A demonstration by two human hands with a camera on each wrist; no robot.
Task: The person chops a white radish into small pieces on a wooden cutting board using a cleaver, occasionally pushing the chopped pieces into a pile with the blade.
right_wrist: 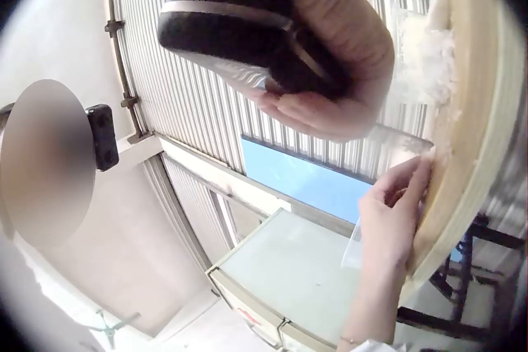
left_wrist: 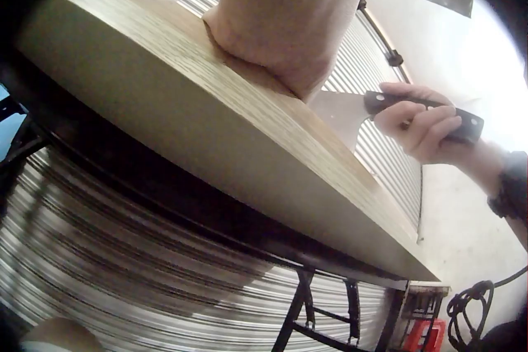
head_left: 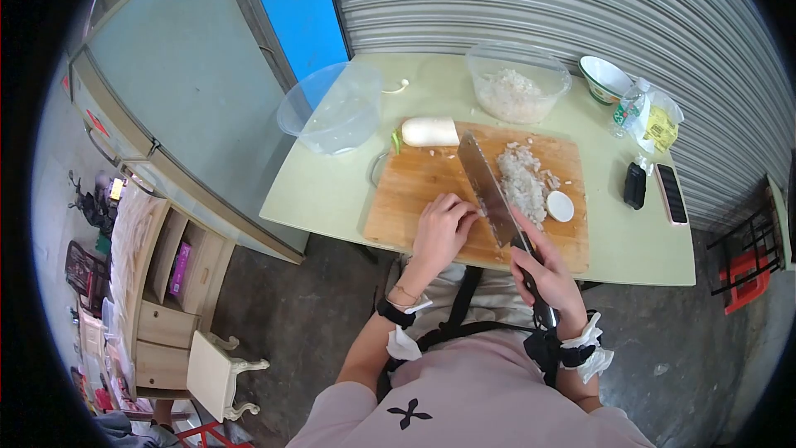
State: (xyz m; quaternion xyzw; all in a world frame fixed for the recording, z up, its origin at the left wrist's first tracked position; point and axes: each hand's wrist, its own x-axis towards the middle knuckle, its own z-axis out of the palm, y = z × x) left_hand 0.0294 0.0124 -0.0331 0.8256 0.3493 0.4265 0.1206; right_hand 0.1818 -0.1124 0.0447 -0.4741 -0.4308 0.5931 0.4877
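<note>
My right hand [head_left: 549,275] grips the black handle of a cleaver [head_left: 487,187], its wide blade tilted over the cutting board [head_left: 406,199]. In the left wrist view, the right hand [left_wrist: 421,125] has its fingers wrapped round that handle. My left hand [head_left: 444,228] rests on the board left of the blade, fingers bent. Its fingertips pinch a small white radish piece [head_left: 479,212], mostly hidden by the fingers. A cut white radish [head_left: 429,132] lies at the board's back edge. Chopped radish [head_left: 522,182] is heaped right of the blade, beside a round white slice [head_left: 560,206].
Behind the board stands a clear bowl [head_left: 518,87] holding chopped white bits; another clear bowl [head_left: 336,112] is at the left. A patterned bowl [head_left: 604,80], plastic bottle [head_left: 630,108], black case [head_left: 635,186] and phone [head_left: 671,194] lie along the table's right side.
</note>
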